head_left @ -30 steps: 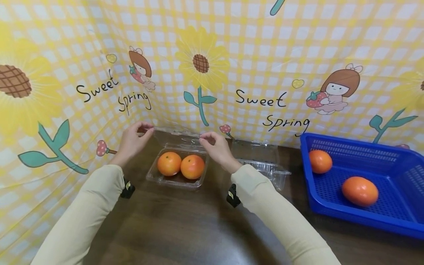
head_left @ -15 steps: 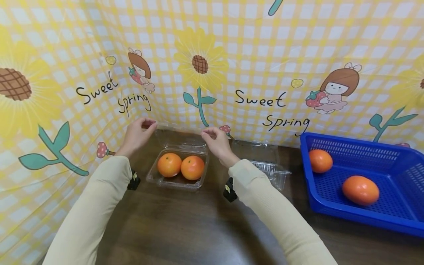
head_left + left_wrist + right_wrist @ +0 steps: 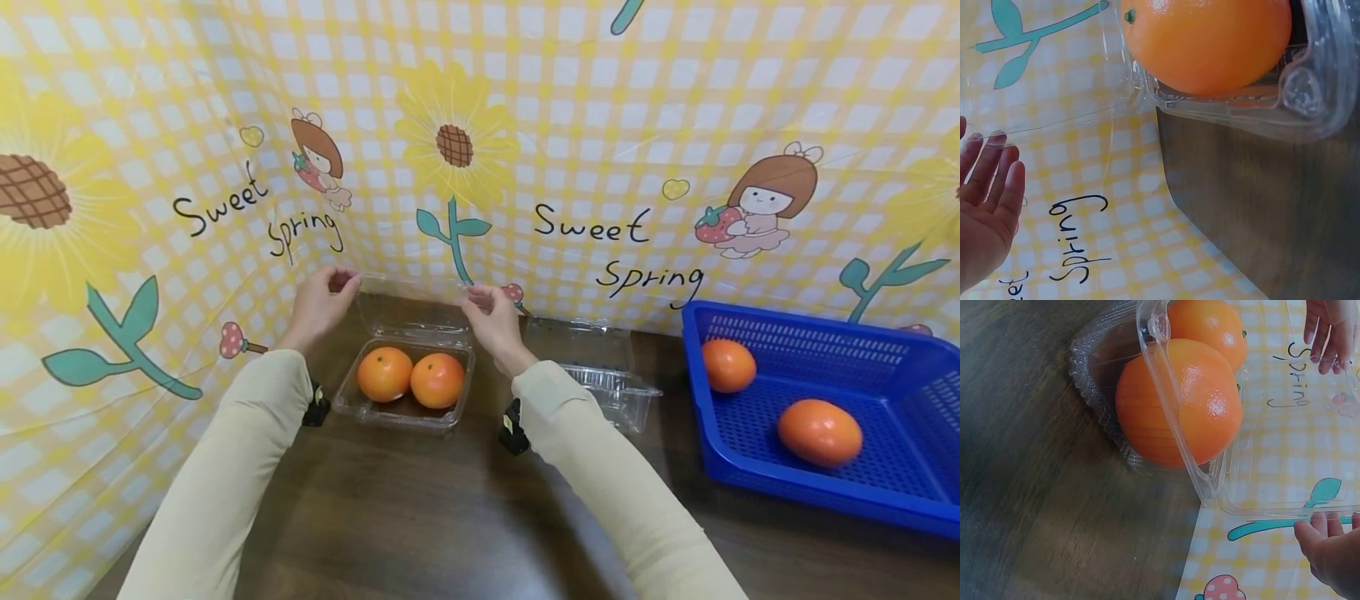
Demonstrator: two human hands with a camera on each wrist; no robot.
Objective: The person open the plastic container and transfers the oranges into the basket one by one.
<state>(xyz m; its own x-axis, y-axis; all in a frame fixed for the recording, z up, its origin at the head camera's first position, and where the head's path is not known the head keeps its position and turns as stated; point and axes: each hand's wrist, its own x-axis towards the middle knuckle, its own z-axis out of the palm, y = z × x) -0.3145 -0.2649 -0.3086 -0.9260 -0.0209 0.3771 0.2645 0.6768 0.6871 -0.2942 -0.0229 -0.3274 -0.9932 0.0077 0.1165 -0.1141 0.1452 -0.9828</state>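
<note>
Two-handed, pinching the clear lid point(image 3: 412, 310) near its corners with left hand point(image 3: 318, 306) and right hand point(image 3: 495, 321); holding it more upright than a second ago, behind two oranges point(image 3: 385, 375) in the clear tray point(image 3: 397, 420): probably nearer closing, not yet covering them.

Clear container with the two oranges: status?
Left hand and right hand: pinching lid edge, one at each side. Container: lid open, two oranges inside. No obstruction visible between lid and oranges.
</note>
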